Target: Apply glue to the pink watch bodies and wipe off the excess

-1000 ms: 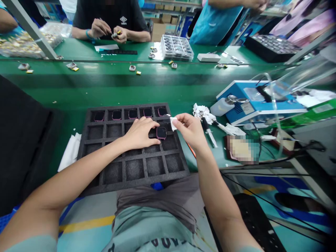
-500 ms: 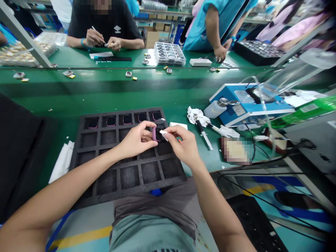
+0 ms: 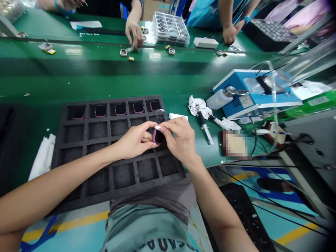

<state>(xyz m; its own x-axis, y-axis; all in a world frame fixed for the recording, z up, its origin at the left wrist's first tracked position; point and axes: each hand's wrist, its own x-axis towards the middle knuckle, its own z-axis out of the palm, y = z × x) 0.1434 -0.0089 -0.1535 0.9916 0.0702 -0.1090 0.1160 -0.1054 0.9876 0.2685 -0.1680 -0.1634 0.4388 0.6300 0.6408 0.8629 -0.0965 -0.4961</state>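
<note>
Between my hands is a smartwatch body [image 3: 158,137] with a pink-purple case and a dark screen, held above a black foam tray [image 3: 115,193]. My left hand [image 3: 137,140] grips its left edge between thumb and fingers. My right hand [image 3: 181,138] pinches a small white wipe [image 3: 158,127] against the watch's top edge. Along the tray's far row sit several similar watch bodies [image 3: 121,109], one per compartment. A small clear film piece [image 3: 160,112] lies near the tray's far right corner.
Right of the tray are a white block [image 3: 177,116], a tweezer-like tool [image 3: 207,134], crumpled tissue [image 3: 198,106], a bottle [image 3: 219,99] and a blue machine [image 3: 252,96]. White paper [image 3: 43,155] lies at left. Across the bench, a co-worker's hand [image 3: 134,34] reaches toward small parts.
My right hand has moved the wipe from the right of the watch onto its top edge. The view has tilted down. A co-worker's hand has come forward to the bench ledge.
</note>
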